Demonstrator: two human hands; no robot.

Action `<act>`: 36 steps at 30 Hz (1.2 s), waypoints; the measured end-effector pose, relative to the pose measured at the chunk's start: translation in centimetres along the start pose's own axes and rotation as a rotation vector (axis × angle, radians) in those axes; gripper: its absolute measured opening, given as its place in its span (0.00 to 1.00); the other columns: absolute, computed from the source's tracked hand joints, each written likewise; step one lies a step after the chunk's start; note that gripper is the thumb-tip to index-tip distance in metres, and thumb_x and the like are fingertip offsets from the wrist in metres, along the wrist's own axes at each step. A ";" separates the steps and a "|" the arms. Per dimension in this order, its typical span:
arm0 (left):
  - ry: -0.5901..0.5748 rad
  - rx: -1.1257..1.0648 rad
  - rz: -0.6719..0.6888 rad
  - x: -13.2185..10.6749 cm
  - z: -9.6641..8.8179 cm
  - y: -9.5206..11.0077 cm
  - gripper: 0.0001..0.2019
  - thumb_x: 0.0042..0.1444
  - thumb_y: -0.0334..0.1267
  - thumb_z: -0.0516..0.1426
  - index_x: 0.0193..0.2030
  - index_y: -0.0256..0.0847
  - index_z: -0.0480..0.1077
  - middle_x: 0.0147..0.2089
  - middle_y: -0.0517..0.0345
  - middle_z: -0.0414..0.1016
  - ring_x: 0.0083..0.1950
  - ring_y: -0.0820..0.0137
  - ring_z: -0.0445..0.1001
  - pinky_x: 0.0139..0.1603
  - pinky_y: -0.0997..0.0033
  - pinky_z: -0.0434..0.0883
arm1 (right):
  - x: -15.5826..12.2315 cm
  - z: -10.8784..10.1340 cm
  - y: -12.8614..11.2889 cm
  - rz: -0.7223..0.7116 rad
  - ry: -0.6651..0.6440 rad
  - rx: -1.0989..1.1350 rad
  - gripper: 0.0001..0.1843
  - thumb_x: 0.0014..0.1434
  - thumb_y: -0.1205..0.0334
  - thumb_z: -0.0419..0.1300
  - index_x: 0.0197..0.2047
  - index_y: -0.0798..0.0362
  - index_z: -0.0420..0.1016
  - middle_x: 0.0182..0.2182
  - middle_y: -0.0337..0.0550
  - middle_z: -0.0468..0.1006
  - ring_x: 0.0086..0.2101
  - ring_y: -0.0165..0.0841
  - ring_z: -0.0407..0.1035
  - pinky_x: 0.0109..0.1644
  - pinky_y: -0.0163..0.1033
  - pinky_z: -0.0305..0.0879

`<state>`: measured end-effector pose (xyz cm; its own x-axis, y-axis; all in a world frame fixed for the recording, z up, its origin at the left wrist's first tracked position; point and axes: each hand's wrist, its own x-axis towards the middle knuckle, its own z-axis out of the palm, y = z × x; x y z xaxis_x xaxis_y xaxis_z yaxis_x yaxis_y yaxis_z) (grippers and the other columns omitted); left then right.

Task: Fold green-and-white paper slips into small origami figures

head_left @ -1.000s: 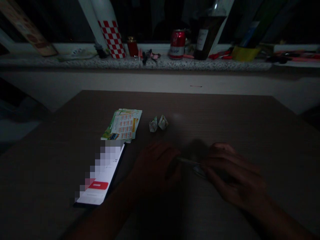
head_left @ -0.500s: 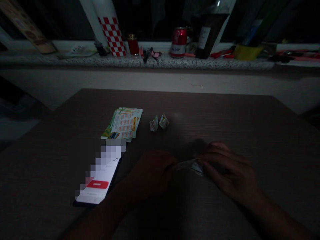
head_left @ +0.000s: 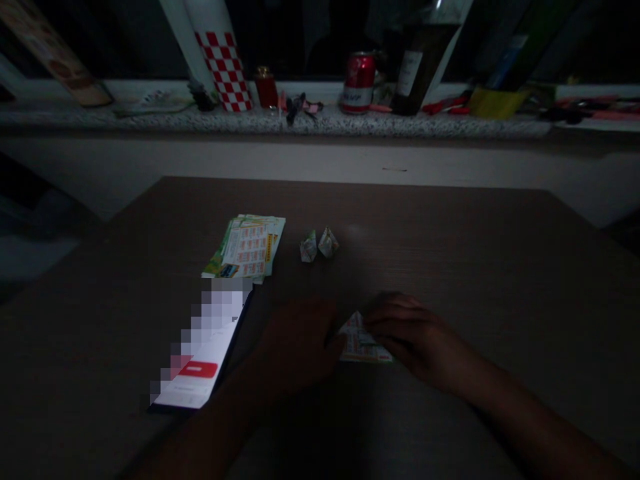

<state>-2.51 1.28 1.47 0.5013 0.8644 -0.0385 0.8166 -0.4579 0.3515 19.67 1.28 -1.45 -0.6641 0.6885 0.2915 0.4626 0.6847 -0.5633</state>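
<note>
A folded printed paper slip (head_left: pixel 356 345), with a pointed top and a straight lower edge, lies on the table between my hands. My left hand (head_left: pixel 306 343) is closed at its left edge, thumb against curled fingers. From the other side, my right hand (head_left: pixel 415 337) grips the slip's right part with fingers together, covering that side. Deep shadow blurs the fingertips. Beyond the hands stand two small folded paper pieces, one on the left (head_left: pixel 309 247) and one on the right (head_left: pixel 328 243). To their left lies a stack of similar printed slips (head_left: pixel 247 250).
A lit phone (head_left: pixel 195 373) lies on the table (head_left: pixel 450 233) by my left forearm. Along the granite windowsill (head_left: pixel 320 123) behind stand a red-and-white checkered bottle (head_left: pixel 224 70), a red can (head_left: pixel 359 83), a dark bottle (head_left: pixel 415 77) and a yellow container (head_left: pixel 495 103).
The paper slip has come down flatter and turned its printed face up. My right hand has moved left, closer to my left hand, which stays nearly in place.
</note>
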 end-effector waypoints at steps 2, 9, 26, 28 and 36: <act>-0.009 -0.056 0.159 -0.1 -0.2 0.0 0.11 0.54 0.39 0.59 0.44 0.40 0.70 0.44 0.53 0.72 0.45 0.62 0.71 0.43 0.63 0.68 | 0.0 -0.2 -0.3 0.012 -0.031 -0.007 0.09 0.59 0.73 0.59 0.40 0.52 0.77 0.38 0.42 0.79 0.42 0.35 0.71 0.49 0.45 0.65; -0.059 -0.095 0.296 -0.3 -0.3 -0.3 0.11 0.54 0.34 0.61 0.44 0.44 0.71 0.46 0.57 0.72 0.49 0.63 0.69 0.50 0.64 0.67 | -0.2 -1.2 -1.1 0.060 -0.101 0.015 0.16 0.54 0.66 0.66 0.47 0.51 0.75 0.43 0.44 0.77 0.48 0.38 0.67 0.53 0.47 0.63; -0.129 -0.189 0.279 -0.3 -0.6 -0.7 0.06 0.56 0.36 0.59 0.40 0.41 0.74 0.44 0.55 0.71 0.48 0.64 0.69 0.50 0.63 0.66 | 0.1 -1.7 -1.3 0.066 -0.131 0.055 0.13 0.56 0.69 0.64 0.45 0.49 0.76 0.42 0.41 0.77 0.47 0.36 0.68 0.53 0.47 0.62; -0.127 -0.202 0.279 -0.3 -0.6 -0.7 0.05 0.56 0.36 0.59 0.39 0.41 0.73 0.44 0.55 0.71 0.48 0.64 0.69 0.50 0.64 0.66 | 0.1 -1.6 -1.4 0.069 -0.127 0.051 0.11 0.57 0.70 0.63 0.43 0.50 0.76 0.42 0.41 0.77 0.47 0.36 0.68 0.53 0.47 0.62; -0.098 -0.143 0.207 0.1 -0.2 -0.5 0.05 0.58 0.34 0.56 0.33 0.38 0.72 0.37 0.56 0.70 0.40 0.67 0.70 0.41 0.69 0.66 | 0.1 -0.5 -1.1 0.038 -0.033 0.004 0.09 0.59 0.72 0.59 0.40 0.52 0.76 0.39 0.44 0.78 0.43 0.37 0.70 0.50 0.47 0.64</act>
<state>-2.89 1.57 1.45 0.6847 0.7277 -0.0402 0.6485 -0.5831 0.4893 19.35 0.71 -0.37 -0.6654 0.7054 0.2442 0.4855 0.6575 -0.5761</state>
